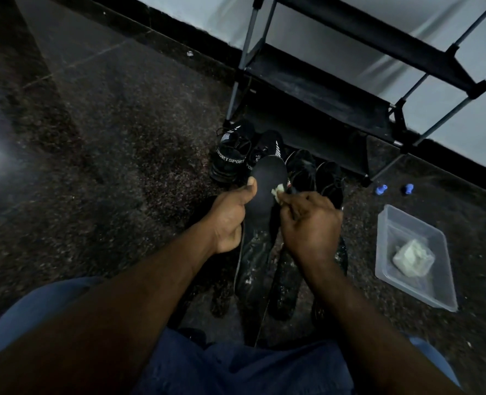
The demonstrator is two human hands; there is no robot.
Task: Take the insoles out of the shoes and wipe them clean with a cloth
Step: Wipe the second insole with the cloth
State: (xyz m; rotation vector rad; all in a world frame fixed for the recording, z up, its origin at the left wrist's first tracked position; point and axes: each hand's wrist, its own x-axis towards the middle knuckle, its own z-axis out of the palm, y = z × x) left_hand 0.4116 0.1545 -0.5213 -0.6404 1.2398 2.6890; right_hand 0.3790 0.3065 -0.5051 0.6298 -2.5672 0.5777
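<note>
My left hand (230, 218) grips a black insole (266, 186) by its left edge, thumb on top, toe end pointing away from me. My right hand (311, 223) pinches a small pale cloth (364, 192) against the insole's right side. Beyond the insole stand two black sport shoes with white lettering (231, 155) and two plain black shoes (315, 172). More dark insoles (253, 260) lie on the floor beneath my hands.
A clear plastic tub (389, 223) with a pale cloth (412, 258) inside sits on the floor at the right. A black shoe rack (335, 89) stands against the wall behind the shoes. Two small blue objects (381, 189) lie near its foot.
</note>
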